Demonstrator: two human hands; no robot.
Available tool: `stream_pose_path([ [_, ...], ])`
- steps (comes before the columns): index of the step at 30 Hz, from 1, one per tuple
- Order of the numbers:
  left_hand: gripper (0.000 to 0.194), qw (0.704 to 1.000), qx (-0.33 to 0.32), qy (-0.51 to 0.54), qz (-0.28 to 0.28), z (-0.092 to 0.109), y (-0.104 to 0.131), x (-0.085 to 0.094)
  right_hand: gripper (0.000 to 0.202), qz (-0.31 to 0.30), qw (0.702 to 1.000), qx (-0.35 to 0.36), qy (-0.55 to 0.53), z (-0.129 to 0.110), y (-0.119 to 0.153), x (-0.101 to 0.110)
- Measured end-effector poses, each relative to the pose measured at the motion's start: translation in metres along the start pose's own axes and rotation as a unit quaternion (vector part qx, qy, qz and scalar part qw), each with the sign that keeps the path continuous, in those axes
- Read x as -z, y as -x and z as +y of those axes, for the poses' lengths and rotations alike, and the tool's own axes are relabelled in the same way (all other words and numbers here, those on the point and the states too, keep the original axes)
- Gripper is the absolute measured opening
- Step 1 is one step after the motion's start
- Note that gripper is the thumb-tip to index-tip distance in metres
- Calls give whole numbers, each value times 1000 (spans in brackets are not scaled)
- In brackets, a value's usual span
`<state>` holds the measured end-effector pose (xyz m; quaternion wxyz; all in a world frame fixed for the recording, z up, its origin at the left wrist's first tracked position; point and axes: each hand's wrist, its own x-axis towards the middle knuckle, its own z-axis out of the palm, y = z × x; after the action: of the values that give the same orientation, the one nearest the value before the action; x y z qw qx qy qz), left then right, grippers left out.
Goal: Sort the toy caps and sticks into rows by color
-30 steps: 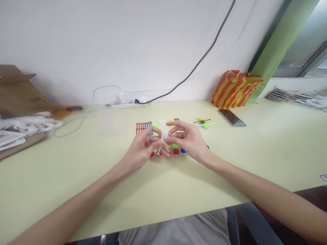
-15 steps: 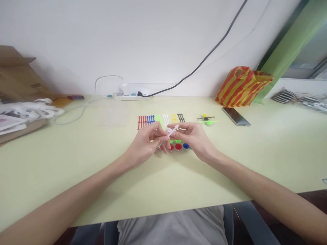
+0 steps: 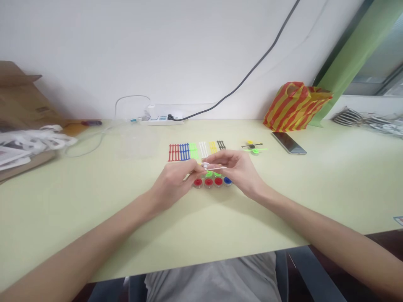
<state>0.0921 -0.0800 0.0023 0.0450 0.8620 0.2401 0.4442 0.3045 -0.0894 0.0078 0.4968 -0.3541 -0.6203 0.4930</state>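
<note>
In the middle of the table, my left hand (image 3: 178, 180) and my right hand (image 3: 242, 172) meet around a white spinner. It shows a small round white disc (image 3: 205, 165) and a thin white arrow (image 3: 217, 168) lying nearly level below it. My left fingers pinch its left side, while my right thumb and fingers close on the right; the fingers hide part of it. Under the hands stand round pieces with red tops (image 3: 208, 182), green tops (image 3: 209, 173) and a blue top (image 3: 227, 180). Behind lie rows of red arrows (image 3: 174, 152), blue arrows (image 3: 184, 152) and white arrows (image 3: 202, 149).
Assembled black and green spinners (image 3: 252, 147) lie right of the rows, near a phone (image 3: 289, 143) and a striped bag (image 3: 296, 107). A clear plastic container (image 3: 140, 141) stands left, before a power strip (image 3: 162, 121). A cardboard box (image 3: 28, 98) is far left.
The white arrow has turned from a diagonal, upward-pointing pose to nearly level. My left hand has rolled over and lowered slightly, exposing more red-topped pieces. The view has shifted a little.
</note>
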Motion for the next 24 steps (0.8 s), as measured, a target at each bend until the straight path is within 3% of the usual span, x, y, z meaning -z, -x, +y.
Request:
stream_pose_path([
  [4,8,1000,-7,-27,-3,1,-2,2,32,-10,1000,14,9,2,1,1],
  [10,9,998,56,-1,7,4,-1,0,30,-26,999,44,3,1,0,3],
  [16,30,993,116,19,4,1,0,3,35,-88,993,73,-12,0,-1,10],
  [19,38,994,111,-2,-1,0,1,3,41,-94,993,71,-2,-1,0,9],
  [24,22,997,30,-67,1,-3,2,2,38,-91,993,71,8,-4,4,4],
])
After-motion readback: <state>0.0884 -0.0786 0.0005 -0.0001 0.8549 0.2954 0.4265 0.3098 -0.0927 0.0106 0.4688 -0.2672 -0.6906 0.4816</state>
